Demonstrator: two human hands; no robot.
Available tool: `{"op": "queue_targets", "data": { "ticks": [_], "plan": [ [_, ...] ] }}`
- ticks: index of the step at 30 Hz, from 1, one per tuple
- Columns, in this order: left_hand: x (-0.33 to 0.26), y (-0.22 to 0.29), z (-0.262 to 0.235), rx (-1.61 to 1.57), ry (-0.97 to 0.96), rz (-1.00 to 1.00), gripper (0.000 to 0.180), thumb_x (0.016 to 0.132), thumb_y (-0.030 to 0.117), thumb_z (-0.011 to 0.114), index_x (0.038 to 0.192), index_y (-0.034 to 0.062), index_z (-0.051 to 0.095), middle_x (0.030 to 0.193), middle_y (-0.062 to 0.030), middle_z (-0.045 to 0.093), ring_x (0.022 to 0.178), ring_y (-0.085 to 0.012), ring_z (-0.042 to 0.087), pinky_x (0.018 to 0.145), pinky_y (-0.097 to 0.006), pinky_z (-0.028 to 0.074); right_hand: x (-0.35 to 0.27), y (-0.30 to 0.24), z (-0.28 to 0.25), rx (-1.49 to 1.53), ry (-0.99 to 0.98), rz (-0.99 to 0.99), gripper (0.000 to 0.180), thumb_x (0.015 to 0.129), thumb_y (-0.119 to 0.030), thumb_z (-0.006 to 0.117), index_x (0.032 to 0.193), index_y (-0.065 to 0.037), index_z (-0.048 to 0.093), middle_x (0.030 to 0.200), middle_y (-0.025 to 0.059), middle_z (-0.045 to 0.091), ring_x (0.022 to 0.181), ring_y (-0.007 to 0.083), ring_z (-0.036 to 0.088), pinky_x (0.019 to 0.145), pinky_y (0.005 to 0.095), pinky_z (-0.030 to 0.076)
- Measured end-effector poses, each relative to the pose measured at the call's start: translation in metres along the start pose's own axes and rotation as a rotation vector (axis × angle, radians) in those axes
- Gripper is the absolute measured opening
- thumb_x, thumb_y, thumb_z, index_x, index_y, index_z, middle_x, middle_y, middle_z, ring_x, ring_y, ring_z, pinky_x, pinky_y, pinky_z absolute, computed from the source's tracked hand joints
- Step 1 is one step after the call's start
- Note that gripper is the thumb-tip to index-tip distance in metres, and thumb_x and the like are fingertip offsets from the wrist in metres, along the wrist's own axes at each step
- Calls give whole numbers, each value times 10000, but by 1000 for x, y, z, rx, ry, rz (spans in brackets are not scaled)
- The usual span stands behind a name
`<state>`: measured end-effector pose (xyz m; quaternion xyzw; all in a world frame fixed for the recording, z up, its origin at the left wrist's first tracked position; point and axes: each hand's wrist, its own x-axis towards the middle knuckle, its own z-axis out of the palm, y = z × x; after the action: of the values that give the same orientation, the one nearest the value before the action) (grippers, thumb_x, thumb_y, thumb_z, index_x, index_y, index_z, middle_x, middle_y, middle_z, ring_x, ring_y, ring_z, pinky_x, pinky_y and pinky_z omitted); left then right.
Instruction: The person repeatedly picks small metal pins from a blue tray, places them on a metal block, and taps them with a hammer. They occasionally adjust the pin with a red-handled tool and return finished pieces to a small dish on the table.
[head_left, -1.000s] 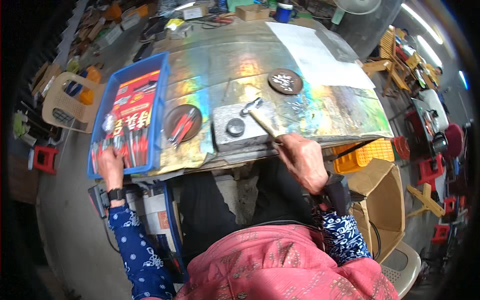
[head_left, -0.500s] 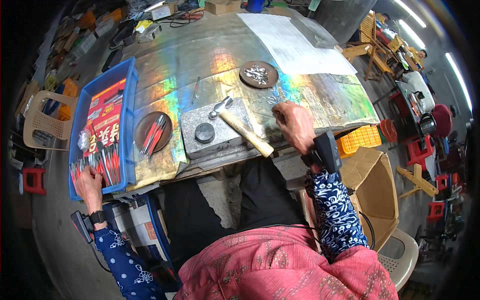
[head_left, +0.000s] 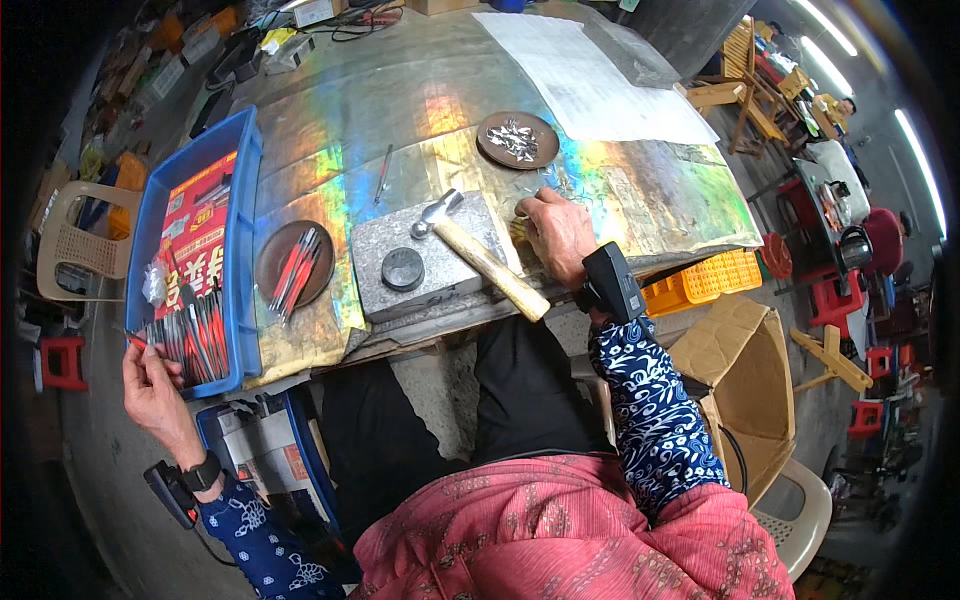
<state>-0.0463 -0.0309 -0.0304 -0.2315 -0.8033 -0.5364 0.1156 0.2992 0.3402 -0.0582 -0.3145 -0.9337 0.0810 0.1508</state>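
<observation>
The right hand (head_left: 558,235) has let go of the wooden-handled hammer (head_left: 480,255), now lying on the grey stone block (head_left: 425,255); fingers loose beside it. The left hand (head_left: 150,385) pinches red-handled tools (head_left: 195,335) left of it.

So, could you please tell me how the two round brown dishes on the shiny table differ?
The near brown dish holds long red-and-grey tools, while the far brown dish holds a small heap of silvery metal bits. The near one sits beside the blue plastic tray; the far one lies beyond the right hand. Both are round, shallow and dark brown.
</observation>
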Motion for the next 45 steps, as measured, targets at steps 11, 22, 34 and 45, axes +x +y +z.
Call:
{"op": "queue_targets", "data": {
  "ticks": [11, 22, 34, 45],
  "plan": [
    [-51, 79, 71, -713, -365, -252, 178, 908, 36, 616, 1074, -25, 604, 915, -100, 667, 647, -86, 584, 556, -222, 485, 14, -1, 14, -198, 49, -160, 98, 753, -112, 568, 733, -19, 593, 786, 175, 581, 725, 365, 636, 604, 445, 507],
    [-79, 122, 135, -686, -513, -206, 130, 875, 19, 652, 996, -26, 641, 819, -32, 656, 707, -57, 591, 553, -177, 455, 22, -1, 12, -326, -112, -90, 197, 790, -80, 604, 949, 25, 558, 896, 204, 603, 720, 326, 665, 591, 375, 552],
    [-93, 101, 162, -616, -506, 5, 165, 843, 8, 696, 999, -37, 664, 857, -33, 671, 749, -63, 619, 658, -190, 495, -15, -34, -27, 237, 164, 23, 159, 878, -130, 609, 994, -22, 615, 809, 130, 666, 724, 196, 649, 697, 302, 516],
    [-94, 109, 146, -694, -512, -67, 138, 852, -1, 675, 981, -39, 647, 866, -72, 678, 727, -89, 637, 595, -201, 508, -43, -80, -57, 455, 262, -66, 145, 853, -69, 630, 986, -18, 654, 853, 69, 671, 717, 122, 614, 671, 252, 500]
  ]
}}
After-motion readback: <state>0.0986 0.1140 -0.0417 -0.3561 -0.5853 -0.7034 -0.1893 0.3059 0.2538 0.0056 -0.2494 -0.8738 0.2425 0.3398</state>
